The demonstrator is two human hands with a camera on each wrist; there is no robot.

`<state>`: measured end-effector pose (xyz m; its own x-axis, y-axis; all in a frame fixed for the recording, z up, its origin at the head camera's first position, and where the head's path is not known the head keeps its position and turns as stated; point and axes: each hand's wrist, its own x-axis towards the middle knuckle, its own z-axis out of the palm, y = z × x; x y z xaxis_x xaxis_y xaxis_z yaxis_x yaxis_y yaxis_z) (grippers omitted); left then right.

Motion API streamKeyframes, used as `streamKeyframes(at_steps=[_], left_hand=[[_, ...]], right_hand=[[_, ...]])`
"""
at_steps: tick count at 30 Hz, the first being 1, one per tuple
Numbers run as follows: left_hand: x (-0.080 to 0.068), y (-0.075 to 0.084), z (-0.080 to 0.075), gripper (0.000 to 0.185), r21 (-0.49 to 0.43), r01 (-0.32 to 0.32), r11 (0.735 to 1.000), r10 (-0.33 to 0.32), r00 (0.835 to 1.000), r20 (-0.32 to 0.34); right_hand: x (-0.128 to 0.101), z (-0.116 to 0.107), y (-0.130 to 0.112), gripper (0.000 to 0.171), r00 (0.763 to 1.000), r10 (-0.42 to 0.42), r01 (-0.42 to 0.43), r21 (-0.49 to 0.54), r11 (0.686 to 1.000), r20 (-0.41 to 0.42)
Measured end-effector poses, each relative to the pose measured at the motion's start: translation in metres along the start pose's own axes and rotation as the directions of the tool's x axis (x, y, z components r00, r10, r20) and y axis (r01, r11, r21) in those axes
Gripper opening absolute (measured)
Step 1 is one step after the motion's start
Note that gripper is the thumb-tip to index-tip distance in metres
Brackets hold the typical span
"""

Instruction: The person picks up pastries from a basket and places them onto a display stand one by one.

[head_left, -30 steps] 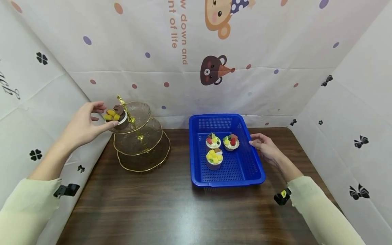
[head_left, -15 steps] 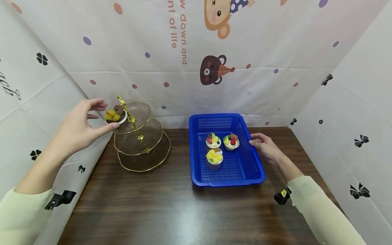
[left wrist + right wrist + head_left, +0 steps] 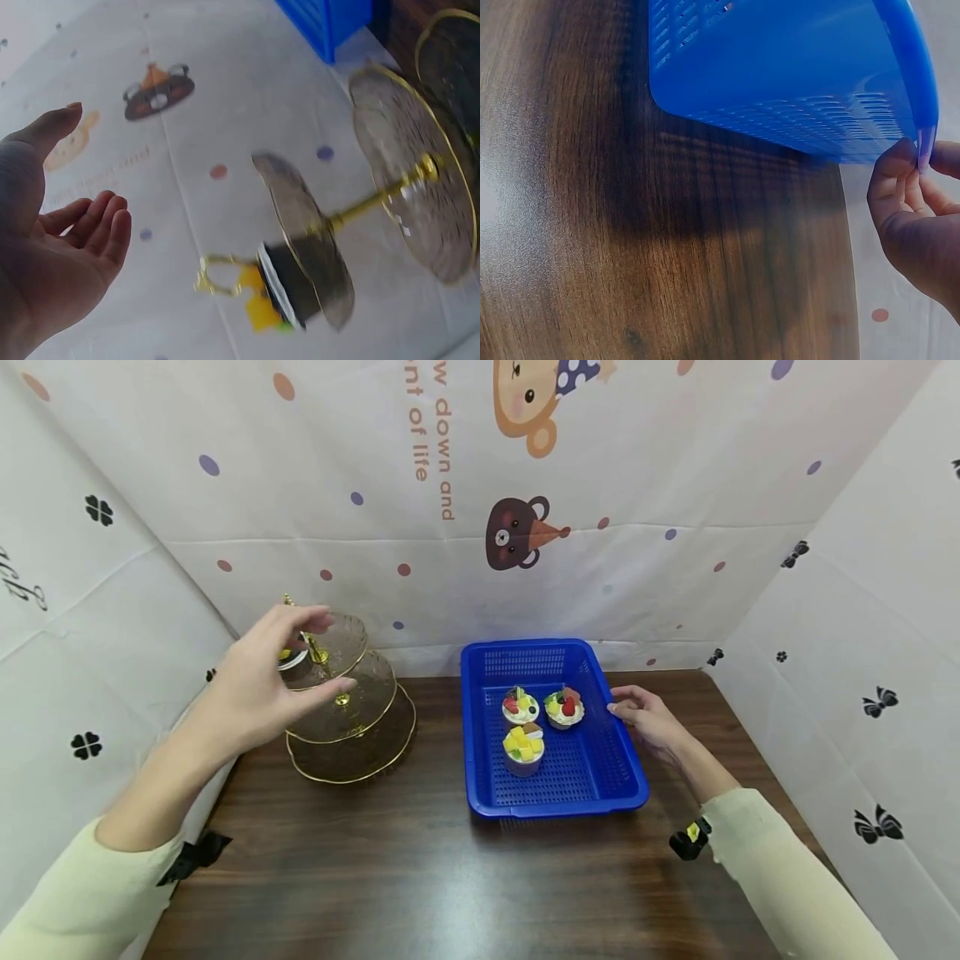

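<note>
Your left hand (image 3: 258, 681) is hanging with thumb and fingers spread, apart from the gold-rimmed three-tier stand (image 3: 378, 745). Beyond that hand, a dark cupcake (image 3: 298, 277) with yellow fruit is sitting on the top tier, beside the gold handle (image 3: 204, 274). Your right hand (image 3: 651, 725) is pinching the rim of a blue plastic basket (image 3: 555, 811). Left of it, inside, a strawberry cupcake (image 3: 564, 710), mixed-fruit cupcake (image 3: 520, 708) and yellow-cubed cupcake (image 3: 522, 752) are standing together.
</note>
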<state>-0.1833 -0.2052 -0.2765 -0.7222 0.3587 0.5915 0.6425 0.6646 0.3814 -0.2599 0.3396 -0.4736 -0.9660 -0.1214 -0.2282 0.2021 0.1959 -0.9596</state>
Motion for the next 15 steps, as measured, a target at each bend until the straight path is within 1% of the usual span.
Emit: streamKeyframes(at_steps=[3,6,11,15], left_hand=[[0.007,0.007,0.014,0.076,-0.054,-0.056,0.997,0.057,0.998,0.015],[0.016,0.012,0.030,0.075,-0.096,-0.084,0.992,0.089,0.995,0.043],[0.033,0.018,0.063,0.076,-0.144,-0.095,0.985,0.111,0.988,0.107],[0.049,0.020,0.092,0.076,-0.196,-0.090,0.976,0.125,0.977,0.172]], right_hand=[[0.000,0.000,0.000,0.052,1.000,-0.002,0.002,-0.004,1.000,-0.007],[-0.001,-0.001,0.000,0.051,1.000,-0.008,0.008,-0.003,1.000,-0.010],[0.000,0.000,0.002,0.050,1.000,-0.016,0.016,0.008,1.000,0.002],[-0.001,0.000,0.001,0.049,1.000,-0.009,0.009,0.001,1.000,0.001]])
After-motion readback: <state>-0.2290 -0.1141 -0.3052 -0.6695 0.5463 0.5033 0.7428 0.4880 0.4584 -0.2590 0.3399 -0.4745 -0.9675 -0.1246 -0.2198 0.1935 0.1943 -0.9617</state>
